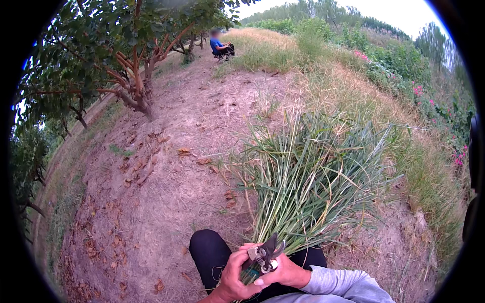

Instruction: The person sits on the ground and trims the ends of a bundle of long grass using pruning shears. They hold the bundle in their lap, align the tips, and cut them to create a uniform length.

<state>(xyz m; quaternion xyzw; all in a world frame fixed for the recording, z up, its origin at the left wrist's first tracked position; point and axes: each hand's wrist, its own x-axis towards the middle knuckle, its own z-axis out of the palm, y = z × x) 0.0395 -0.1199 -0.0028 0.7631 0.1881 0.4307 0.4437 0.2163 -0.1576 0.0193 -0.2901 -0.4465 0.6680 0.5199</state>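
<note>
A large bundle of long green grass (303, 181) fans out ahead of my knees, its cut stems gathered close to my lap. My left hand (233, 278) wraps around the stems from the left. From the other side, my right hand (286, 270) closes on the same bundle, its thumb across the stems. A pair of pruning shears (267, 253) lies over the stems between both hands, blades parted and pointing away from me. Its handles are mostly hidden, so which hand holds it cannot be told.
Dry ground with fallen brown leaves (183, 151) spreads to the left, below a branching tree (142, 102). A person in a blue top (218, 45) sits farther back. Tall grass (424, 181) and pink flowers (418, 91) line the right side.
</note>
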